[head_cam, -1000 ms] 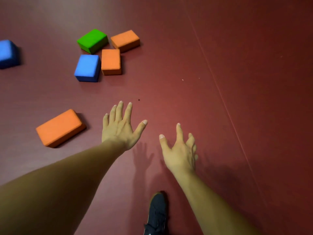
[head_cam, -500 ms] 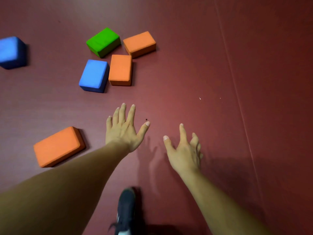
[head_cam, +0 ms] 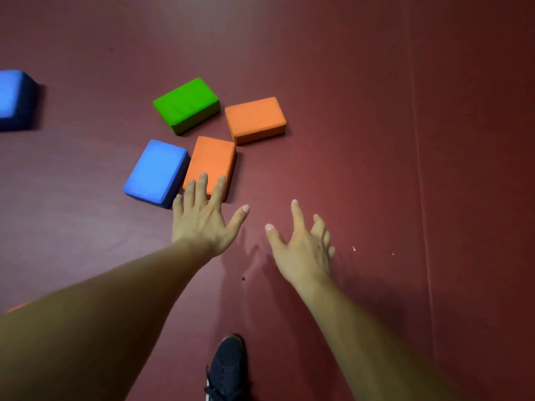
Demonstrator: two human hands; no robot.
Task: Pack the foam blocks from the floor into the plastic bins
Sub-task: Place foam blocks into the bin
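Observation:
Several foam blocks lie on the dark red floor. A green block point(head_cam: 186, 104) and an orange block point(head_cam: 255, 119) are farthest. In front of them a blue block point(head_cam: 156, 172) lies beside a second orange block point(head_cam: 211, 162). My left hand point(head_cam: 202, 218) reaches out with straight spread fingers, and its fingertips overlap the near end of that second orange block. To its right, my right hand point(head_cam: 302, 247) hovers over bare floor with spread, relaxed fingers and holds nothing. No plastic bin is in view.
Another blue block point(head_cam: 13, 99) sits at the left edge. A sliver of an orange block point(head_cam: 17, 307) peeks out behind my left forearm. My black shoe point(head_cam: 227, 369) stands at the bottom centre. A floor seam point(head_cam: 419, 169) runs down the right side.
I have stepped closer to the block cluster. My left hand moved forward until its fingertips overlap the nearer orange block. The lone orange block at the left is now hidden behind my forearm.

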